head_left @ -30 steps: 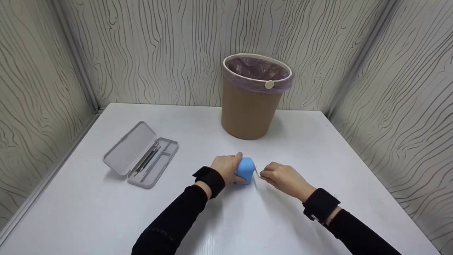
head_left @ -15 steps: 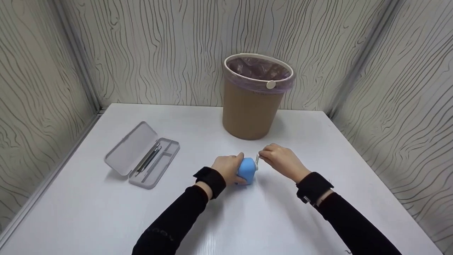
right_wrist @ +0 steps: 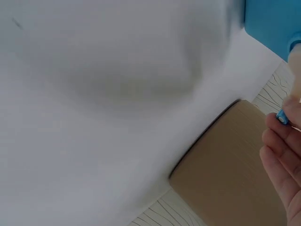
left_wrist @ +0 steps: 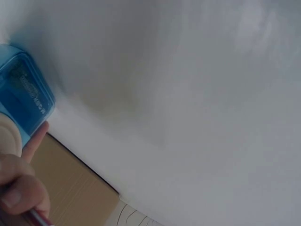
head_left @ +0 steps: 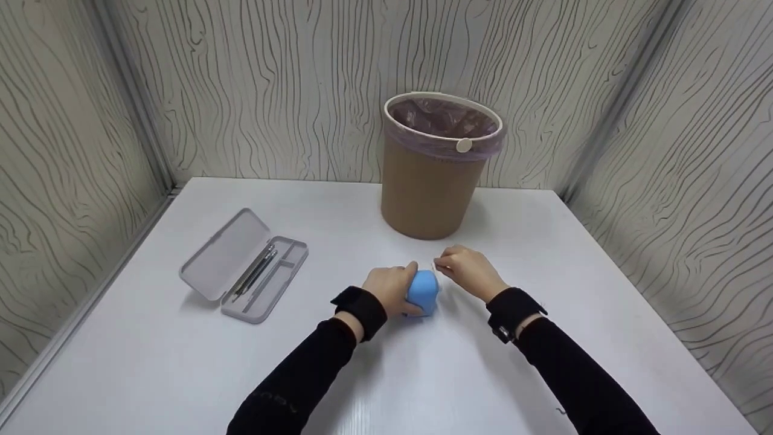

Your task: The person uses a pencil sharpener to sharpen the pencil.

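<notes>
A blue hand-crank pencil sharpener (head_left: 423, 292) is in the middle of the table, gripped from its left side by my left hand (head_left: 389, 289). Its see-through blue shavings drawer (left_wrist: 28, 94) and round cream front (left_wrist: 8, 136) show in the left wrist view. A dark, thin rod with a reddish stripe (left_wrist: 38, 218) shows by the left fingers; its kind is unclear. My right hand (head_left: 471, 270) pinches the knob (right_wrist: 282, 117) of the sharpener's cream crank arm (right_wrist: 295, 70) on the right side. In the head view the fingers mostly cover the crank.
To the left lies an open grey pencil case (head_left: 266, 290) with several pencils (head_left: 255, 273) in it and its lid (head_left: 223, 254) raised. Behind the sharpener stands a brown waste bin (head_left: 426, 193) with a purple liner. Patterned walls (head_left: 272, 90) enclose the table (head_left: 151, 362).
My right hand has gone up and then left with the crank, which pointed down towards me a second ago and now points away. The left hand keeps its grip on the sharpener.
</notes>
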`<control>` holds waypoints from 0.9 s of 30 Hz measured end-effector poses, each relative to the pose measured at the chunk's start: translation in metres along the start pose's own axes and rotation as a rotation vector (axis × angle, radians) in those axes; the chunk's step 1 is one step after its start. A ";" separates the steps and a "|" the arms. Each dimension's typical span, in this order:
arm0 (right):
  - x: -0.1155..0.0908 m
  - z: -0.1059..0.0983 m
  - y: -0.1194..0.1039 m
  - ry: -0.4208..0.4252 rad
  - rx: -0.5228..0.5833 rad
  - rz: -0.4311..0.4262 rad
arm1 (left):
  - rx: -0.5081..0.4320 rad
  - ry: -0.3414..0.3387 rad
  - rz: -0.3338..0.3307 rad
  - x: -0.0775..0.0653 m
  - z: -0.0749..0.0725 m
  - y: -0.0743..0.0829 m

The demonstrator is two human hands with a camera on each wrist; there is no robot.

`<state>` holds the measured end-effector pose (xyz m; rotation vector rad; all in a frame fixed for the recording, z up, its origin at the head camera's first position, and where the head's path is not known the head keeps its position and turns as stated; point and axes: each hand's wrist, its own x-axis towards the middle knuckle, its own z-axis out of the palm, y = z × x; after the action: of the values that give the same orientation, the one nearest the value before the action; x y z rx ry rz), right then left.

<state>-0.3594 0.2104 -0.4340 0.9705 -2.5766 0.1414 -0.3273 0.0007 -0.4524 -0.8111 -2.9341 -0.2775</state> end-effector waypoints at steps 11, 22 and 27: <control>-0.006 0.014 -0.001 -0.092 0.058 0.067 | 0.003 -0.022 -0.018 0.000 0.000 0.002; -0.031 0.027 -0.009 -0.105 0.056 0.015 | 0.001 0.041 -0.004 -0.002 0.002 0.003; -0.049 0.024 -0.016 -0.102 0.069 -0.036 | 0.002 0.034 -0.003 -0.002 0.003 0.002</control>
<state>-0.3228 0.2235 -0.4755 1.0749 -2.6610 0.1766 -0.3249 0.0022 -0.4549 -0.7937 -2.9036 -0.2851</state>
